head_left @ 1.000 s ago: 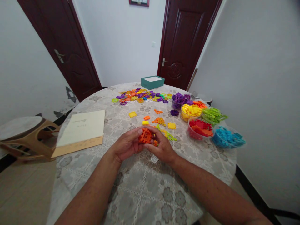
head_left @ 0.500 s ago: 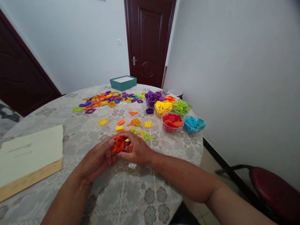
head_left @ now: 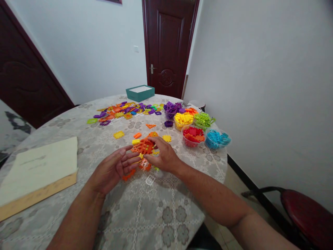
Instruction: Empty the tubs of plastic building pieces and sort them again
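Note:
My right hand [head_left: 166, 156] grips an orange openwork structure of interlocking plastic pieces [head_left: 145, 146], thumb and fingers closed at its right side. My left hand [head_left: 111, 169] is turned partly palm up just left of it, fingers apart, with nothing in it. Loose pieces lie under and around both hands: an orange one [head_left: 129, 174] by the left fingertips, a small white lattice piece [head_left: 150, 180] nearer me, and a yellow tube-like piece [head_left: 135, 141] beyond. Part of the structure is hidden by the right fingers.
Clear bowls hold sorted pieces: red [head_left: 192, 135], blue [head_left: 218, 139], yellow [head_left: 183, 119], green [head_left: 204, 120] and purple [head_left: 172, 108]. A mixed pile [head_left: 125, 111] lies farther back, before a green box [head_left: 140, 93]. Paper on a board [head_left: 44, 166] is at left; a red chair [head_left: 307, 215] stands right.
The orange structure has moved away from me and slightly right in my right hand. My left hand has let go of it and opened. The camera view has shifted a little.

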### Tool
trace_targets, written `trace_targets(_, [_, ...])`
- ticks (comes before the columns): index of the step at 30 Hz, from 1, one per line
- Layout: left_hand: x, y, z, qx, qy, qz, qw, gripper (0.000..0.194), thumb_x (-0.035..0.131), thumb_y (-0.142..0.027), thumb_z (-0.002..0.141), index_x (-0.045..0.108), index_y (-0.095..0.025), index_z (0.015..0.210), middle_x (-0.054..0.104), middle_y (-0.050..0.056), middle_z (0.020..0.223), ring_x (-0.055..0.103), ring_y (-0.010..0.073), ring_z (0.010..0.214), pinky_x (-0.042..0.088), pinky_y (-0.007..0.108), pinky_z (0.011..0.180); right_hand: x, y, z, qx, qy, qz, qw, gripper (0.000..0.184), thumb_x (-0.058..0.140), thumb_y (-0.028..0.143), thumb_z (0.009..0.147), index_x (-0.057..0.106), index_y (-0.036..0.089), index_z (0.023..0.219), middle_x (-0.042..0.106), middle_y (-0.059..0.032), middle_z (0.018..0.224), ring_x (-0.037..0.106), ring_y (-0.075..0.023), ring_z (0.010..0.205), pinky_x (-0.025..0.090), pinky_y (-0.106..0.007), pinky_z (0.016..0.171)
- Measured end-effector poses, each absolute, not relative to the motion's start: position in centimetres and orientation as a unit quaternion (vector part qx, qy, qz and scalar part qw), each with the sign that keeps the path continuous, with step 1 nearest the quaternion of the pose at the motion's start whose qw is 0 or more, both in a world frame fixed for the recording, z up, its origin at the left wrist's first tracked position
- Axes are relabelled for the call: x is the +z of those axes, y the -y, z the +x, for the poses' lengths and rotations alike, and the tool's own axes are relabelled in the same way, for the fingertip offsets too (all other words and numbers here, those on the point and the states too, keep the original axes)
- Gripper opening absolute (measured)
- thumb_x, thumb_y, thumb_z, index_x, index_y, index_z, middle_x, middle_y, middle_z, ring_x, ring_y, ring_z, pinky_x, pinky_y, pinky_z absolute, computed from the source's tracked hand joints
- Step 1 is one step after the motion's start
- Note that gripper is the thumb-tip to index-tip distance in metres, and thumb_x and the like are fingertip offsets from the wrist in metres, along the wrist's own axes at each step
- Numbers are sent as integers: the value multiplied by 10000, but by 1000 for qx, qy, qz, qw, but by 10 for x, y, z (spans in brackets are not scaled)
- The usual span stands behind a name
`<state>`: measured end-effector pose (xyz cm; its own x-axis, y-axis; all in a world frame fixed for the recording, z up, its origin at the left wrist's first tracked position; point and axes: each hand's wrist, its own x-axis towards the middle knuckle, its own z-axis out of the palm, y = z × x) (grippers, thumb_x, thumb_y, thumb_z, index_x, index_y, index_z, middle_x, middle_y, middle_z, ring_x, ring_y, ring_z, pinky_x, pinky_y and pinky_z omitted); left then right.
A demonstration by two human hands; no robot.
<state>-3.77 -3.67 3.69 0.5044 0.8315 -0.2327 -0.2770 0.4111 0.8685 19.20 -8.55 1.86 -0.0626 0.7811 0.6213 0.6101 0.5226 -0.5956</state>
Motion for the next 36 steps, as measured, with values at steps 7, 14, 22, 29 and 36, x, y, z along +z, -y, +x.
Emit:
trace_targets(7, [34, 28, -46, 434, -367, 396, 721, 387, 743, -216, 880, 678, -114, 1248, 786, 185, 1097, 793, 240, 906, 672, 344, 793, 46, 106, 243, -20, 692, -559, 456, 611, 742, 309, 908, 554, 220, 1482, 650, -154, 1405, 612, -296, 1308, 487, -517, 1153])
trace_targets(14, [30, 21, -50, 477, -384, 400, 682, 373, 805, -228, 782, 727, -123, 1132, 796, 124, 990, 778, 225, 844, 678, 341, 733, 51, 162, 283, -99, 686, -608, 386, 631, 720, 335, 933, 528, 211, 1521, 640, -172, 1431, 596, -334, 1340, 474, -577, 1157])
trace_targets(22, [35, 10, -59, 541, -436, 340, 634, 145, 712, -140, 808, 731, -186, 944, 768, -18, 794, 715, 151, 702, 657, 287, 649, 28, 236, 323, -142, 659, -660, 332, 600, 688, 350, 965, 510, 204, 1519, 662, -169, 1394, 621, -325, 1292, 509, -556, 1115])
trace_targets(29, [34, 7, -62, 545, -457, 324, 624, 124, 688, -96, 823, 716, -180, 910, 753, -36, 766, 693, 136, 686, 641, 268, 624, 38, 249, 383, -250, 593, -713, 280, 558, 657, 392, 958, 558, 148, 1449, 689, -203, 1292, 647, -358, 1170, 532, -557, 1030])
trace_targets(36, [19, -2, -65, 535, -444, 346, 630, 183, 748, -170, 755, 736, -178, 937, 767, -18, 800, 714, 149, 689, 650, 282, 612, 46, 231, 400, -286, 596, -709, 244, 540, 646, 392, 962, 559, 109, 1414, 696, -208, 1256, 633, -355, 1125, 520, -516, 1006])
